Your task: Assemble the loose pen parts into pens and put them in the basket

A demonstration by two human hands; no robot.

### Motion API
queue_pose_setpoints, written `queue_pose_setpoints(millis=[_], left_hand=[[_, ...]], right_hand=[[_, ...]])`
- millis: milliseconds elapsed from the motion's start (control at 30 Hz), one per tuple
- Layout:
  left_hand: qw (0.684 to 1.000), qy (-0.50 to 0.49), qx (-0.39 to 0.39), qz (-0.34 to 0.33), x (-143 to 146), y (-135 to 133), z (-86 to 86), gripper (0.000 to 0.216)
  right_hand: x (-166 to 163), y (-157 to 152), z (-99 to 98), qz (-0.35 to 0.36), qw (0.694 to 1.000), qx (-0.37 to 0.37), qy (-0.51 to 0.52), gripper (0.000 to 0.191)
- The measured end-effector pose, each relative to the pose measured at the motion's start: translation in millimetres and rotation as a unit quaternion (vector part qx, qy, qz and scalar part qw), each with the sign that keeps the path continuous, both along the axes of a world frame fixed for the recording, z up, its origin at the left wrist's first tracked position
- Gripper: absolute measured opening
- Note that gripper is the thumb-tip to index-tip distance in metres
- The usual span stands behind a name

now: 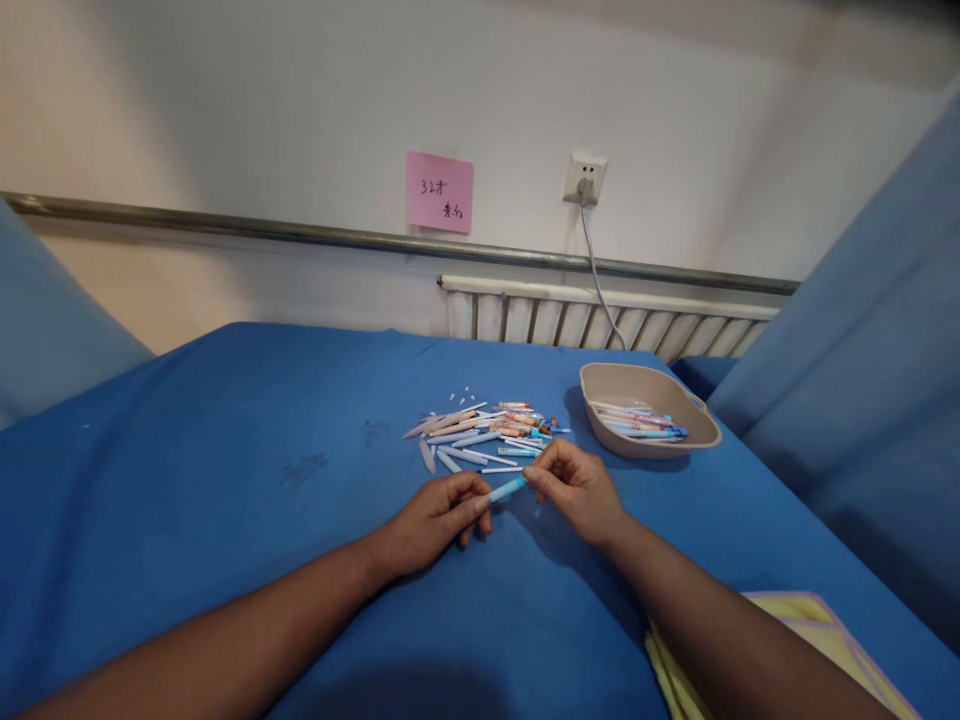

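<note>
Between my hands is a light-blue pen (506,490), slanting up toward the right. My left hand (442,515) grips its lower left end between thumb and fingers. At the upper right end, my right hand (574,485) pinches with thumb and fingertips; whether a small part sits inside that pinch is hidden. Just beyond both hands lies a loose pile of pen parts (465,435): pale barrels, thin white refills, and blue and orange pieces. Several tiny white tips (463,399) are scattered behind the pile.
A beige plastic basket (637,378) with pens inside stands right of the pile on the blue cloth (225,480). A yellow cloth (806,610) lies under my right forearm. Behind are a radiator (551,315), metal rail (322,233), pink note (440,192) and plugged socket (585,180). Blue curtains (862,370) flank the sides.
</note>
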State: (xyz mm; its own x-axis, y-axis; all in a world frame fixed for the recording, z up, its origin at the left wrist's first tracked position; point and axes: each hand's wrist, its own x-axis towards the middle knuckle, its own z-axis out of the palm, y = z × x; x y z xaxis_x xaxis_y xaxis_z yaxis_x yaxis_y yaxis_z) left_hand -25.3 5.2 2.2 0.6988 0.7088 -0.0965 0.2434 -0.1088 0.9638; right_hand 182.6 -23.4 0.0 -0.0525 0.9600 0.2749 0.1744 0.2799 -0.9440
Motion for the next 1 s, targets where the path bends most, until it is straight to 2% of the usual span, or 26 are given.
queue_pose_setpoints(millis=[167,233,333,400,500,600,800,900,1000], left_hand=[[0.999,-0.029,-0.016,0.001,1.0,1.4,-2.4,0.025],[0.999,-0.039,-0.027,0.006,1.7,1.8,-1.9,0.026],[0.998,-0.044,-0.039,0.027,2.6,2.7,0.2,0.027],[0.997,-0.048,-0.042,0.046,2.9,3.8,1.8,0.028],[0.995,-0.056,-0.049,0.068,2.9,5.9,3.3,0.029],[0.994,-0.052,-0.056,0.079,2.5,7.6,3.6,0.03],[0.994,-0.05,-0.062,0.08,2.6,8.0,3.0,0.03],[0.994,-0.048,-0.06,0.079,2.7,7.4,2.3,0.03],[0.995,-0.043,-0.054,0.071,2.8,7.0,1.1,0.03]], right_hand=[[-0.2,-0.2,2.6,0.028,0.999,-0.011,0.025,0.025],[6.4,2.2,5.1,0.043,0.998,-0.01,0.043,0.03],[26.4,11.0,6.7,0.011,0.999,-0.011,0.038,0.041],[43.3,18.5,4.3,-0.042,0.998,-0.044,-0.028,0.041],[62.7,26.6,-3.8,-0.087,0.973,-0.094,-0.19,0.031],[65.7,27.8,-11.7,-0.075,0.948,-0.1,-0.292,0.022],[44.9,22.7,-18.7,-0.028,0.929,-0.03,-0.368,0.007],[37.3,21.7,-20.2,-0.038,0.936,0.016,-0.348,0.001],[29.6,21.3,-18.8,-0.04,0.98,0.012,-0.194,0.006]])
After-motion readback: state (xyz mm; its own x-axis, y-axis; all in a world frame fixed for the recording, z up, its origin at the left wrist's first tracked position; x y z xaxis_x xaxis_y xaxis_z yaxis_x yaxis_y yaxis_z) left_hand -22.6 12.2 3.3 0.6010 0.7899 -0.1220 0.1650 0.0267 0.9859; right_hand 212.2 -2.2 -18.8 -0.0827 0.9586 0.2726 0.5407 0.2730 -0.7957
